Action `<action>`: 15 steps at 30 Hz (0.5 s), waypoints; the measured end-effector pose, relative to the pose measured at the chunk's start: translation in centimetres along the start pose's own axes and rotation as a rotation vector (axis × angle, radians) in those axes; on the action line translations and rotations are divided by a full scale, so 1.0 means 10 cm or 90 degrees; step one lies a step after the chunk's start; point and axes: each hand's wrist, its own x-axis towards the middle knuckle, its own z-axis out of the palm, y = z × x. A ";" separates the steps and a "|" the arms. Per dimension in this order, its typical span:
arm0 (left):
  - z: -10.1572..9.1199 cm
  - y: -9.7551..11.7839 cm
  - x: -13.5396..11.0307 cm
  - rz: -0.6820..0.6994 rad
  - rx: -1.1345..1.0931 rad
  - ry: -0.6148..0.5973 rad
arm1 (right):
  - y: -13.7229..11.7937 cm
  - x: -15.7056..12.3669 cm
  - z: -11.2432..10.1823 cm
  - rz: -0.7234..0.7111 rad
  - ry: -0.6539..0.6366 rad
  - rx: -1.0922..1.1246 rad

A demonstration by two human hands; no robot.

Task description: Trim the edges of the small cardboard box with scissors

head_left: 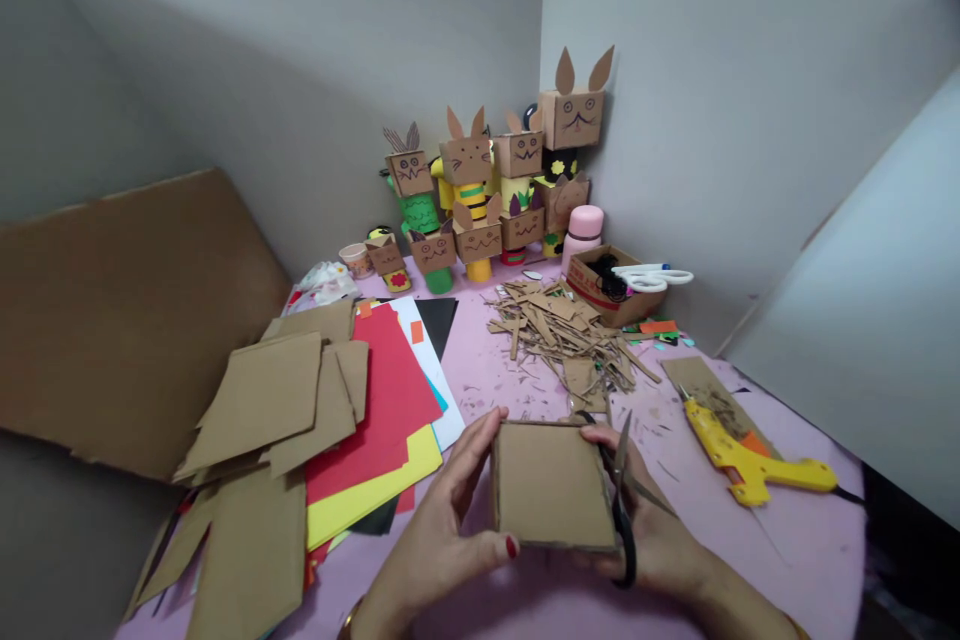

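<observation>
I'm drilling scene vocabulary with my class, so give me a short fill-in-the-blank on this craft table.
1. Both hands, the left hand and the right hand, hold a square piece of ____.
2. The right hand also holds black ____.
3. The glue gun on the pink table is coloured ____.
4. The cardboard figures by the wall have pointed ____.

Missing words: cardboard; scissors; yellow; ears
</observation>
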 end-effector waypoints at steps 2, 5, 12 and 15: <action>0.07 0.01 -0.01 -0.002 0.039 0.019 | 0.01 0.00 0.04 -0.028 0.017 -0.025; 0.22 0.04 -0.02 -0.005 0.152 0.100 | 0.07 -0.03 0.10 -0.103 0.069 -0.090; 0.28 0.10 -0.01 0.007 0.193 0.070 | 0.21 -0.16 0.16 -0.136 0.091 -0.136; 0.20 0.10 -0.01 -0.001 0.157 0.031 | 0.19 -0.16 0.16 -0.132 0.075 -0.123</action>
